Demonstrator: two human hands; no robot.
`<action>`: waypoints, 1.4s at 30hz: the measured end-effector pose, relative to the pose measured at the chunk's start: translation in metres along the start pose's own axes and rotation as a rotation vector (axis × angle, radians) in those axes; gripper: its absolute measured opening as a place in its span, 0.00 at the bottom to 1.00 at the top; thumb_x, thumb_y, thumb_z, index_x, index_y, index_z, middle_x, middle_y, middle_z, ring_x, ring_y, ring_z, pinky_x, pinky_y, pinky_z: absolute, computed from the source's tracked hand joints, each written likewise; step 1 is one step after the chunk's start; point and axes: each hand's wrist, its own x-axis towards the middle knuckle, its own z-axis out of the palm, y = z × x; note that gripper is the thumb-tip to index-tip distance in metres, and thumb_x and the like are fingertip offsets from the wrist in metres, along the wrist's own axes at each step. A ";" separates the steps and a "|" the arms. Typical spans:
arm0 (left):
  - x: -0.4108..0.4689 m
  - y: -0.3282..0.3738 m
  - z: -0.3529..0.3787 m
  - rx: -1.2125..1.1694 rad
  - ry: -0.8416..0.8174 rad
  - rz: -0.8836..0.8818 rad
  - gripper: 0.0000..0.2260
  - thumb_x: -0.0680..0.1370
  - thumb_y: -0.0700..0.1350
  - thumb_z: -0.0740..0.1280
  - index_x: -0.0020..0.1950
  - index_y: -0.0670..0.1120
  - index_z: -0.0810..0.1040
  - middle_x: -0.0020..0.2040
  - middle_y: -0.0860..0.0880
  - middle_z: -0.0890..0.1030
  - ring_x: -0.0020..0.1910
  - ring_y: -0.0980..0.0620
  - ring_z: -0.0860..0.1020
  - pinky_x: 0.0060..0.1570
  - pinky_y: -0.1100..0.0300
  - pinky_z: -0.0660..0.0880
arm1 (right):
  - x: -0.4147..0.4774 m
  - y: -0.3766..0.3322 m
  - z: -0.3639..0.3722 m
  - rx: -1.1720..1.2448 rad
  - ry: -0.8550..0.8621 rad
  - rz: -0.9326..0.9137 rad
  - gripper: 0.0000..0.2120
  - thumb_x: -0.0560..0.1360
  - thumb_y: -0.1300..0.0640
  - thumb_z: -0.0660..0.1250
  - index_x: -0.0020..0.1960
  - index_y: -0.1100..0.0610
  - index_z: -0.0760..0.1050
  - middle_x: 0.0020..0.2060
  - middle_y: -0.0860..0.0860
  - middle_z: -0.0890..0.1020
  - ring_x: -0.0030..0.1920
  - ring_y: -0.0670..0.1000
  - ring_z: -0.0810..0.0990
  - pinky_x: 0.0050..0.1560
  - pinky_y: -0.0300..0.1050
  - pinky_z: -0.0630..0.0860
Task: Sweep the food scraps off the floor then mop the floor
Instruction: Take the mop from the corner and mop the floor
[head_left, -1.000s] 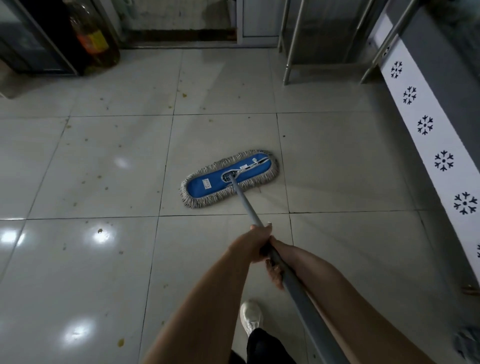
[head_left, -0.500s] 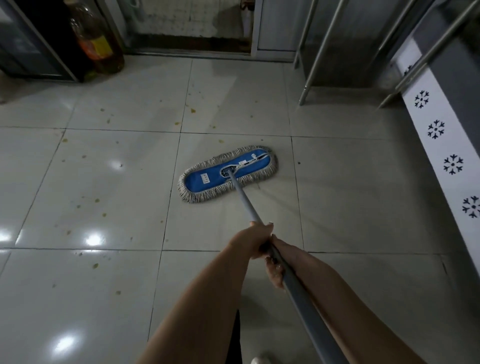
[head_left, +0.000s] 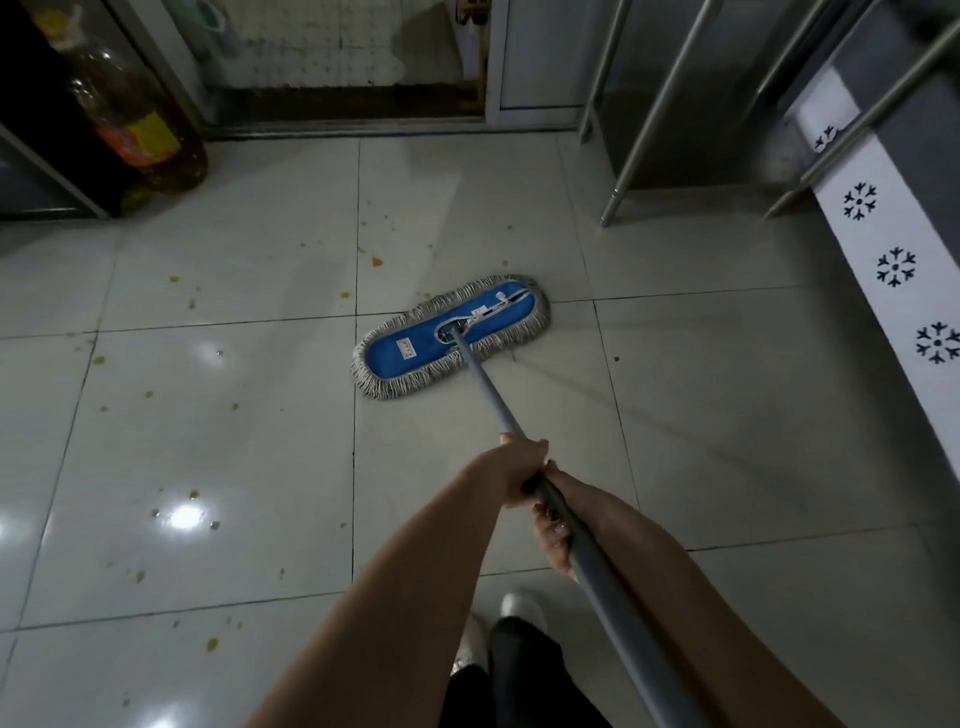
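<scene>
Grey metal fills both your grips. Your left hand (head_left: 519, 470) wraps over the long grey metal mop pole (head_left: 488, 389), fingers curled tight round it. Your right hand (head_left: 558, 535) sits just behind, touching the left, its fingers hooked round the pole from beneath. That stacked hold, I judge, lets the front hand steer and press while the rear one drives.

Both forearms reach out nearly straight. The left comes in from the near left and the right runs beside the pole on its right.

From your hands the pole slants away to the flat blue mop head with a grey fringe (head_left: 415, 351). The head lies flat on the pale glossy tiled floor (head_left: 208, 441), across a tile joint, with its right end farther from you.

Yellowish food scraps (head_left: 376, 262) dot the tiles left of and beyond the head, so the sweeping looks unfinished to me.

Farther out stand a large plastic bottle of amber oil (head_left: 140, 130) at far left, steel table legs (head_left: 654, 114) at far right, and a white panel printed with dark snowflakes (head_left: 893, 301) along the right.
</scene>
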 end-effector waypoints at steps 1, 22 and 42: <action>0.003 0.012 -0.004 0.005 -0.001 -0.001 0.21 0.82 0.47 0.56 0.73 0.46 0.53 0.37 0.47 0.71 0.26 0.56 0.73 0.20 0.66 0.71 | 0.002 -0.010 0.005 0.019 -0.010 -0.004 0.36 0.75 0.34 0.56 0.19 0.60 0.69 0.14 0.49 0.68 0.11 0.44 0.66 0.13 0.29 0.62; 0.113 0.305 -0.099 0.107 -0.017 -0.007 0.22 0.81 0.43 0.58 0.72 0.43 0.53 0.34 0.47 0.70 0.25 0.56 0.71 0.20 0.66 0.71 | 0.067 -0.303 0.114 0.097 -0.081 0.000 0.35 0.75 0.35 0.56 0.23 0.61 0.72 0.16 0.50 0.72 0.13 0.45 0.70 0.14 0.30 0.65; 0.215 0.581 -0.223 0.199 -0.036 -0.046 0.06 0.81 0.41 0.57 0.56 0.43 0.61 0.34 0.48 0.69 0.25 0.56 0.73 0.19 0.69 0.71 | 0.140 -0.565 0.254 0.085 -0.079 -0.142 0.21 0.80 0.42 0.54 0.39 0.57 0.69 0.25 0.50 0.71 0.17 0.45 0.70 0.17 0.34 0.67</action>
